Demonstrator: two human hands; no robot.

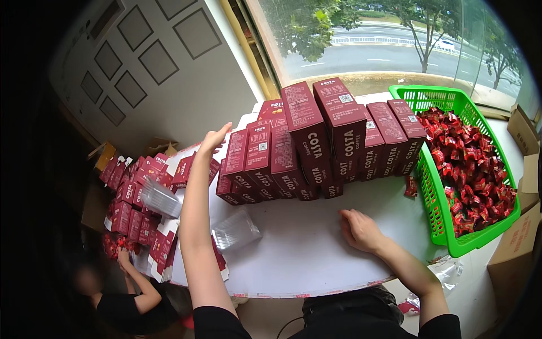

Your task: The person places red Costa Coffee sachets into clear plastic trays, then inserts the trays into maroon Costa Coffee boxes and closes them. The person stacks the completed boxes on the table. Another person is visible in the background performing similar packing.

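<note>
My left hand (217, 137) reaches past the left end of a stack of maroon Costa coffee boxes (292, 178), fingers partly spread, with nothing seen in its grasp. Two boxes (338, 106) stand on top of the stack, higher than the others. My right hand (360, 231) is low over the white table (296, 262), fingers loosely bent; I see nothing in it, though its palm is hidden. Between my arms lies a clear plastic tray (237, 231). Flat maroon cartons (220, 260) peek out beside my left forearm.
A green plastic basket (459, 250) full of red wrapped pieces (470, 169) stands at the right. One loose wrapped piece (410, 186) lies beside it. More boxes (127, 212) and clear trays (161, 199) crowd the left, where another person's hands (123, 257) work. Cardboard boxes (514, 250) stand far right.
</note>
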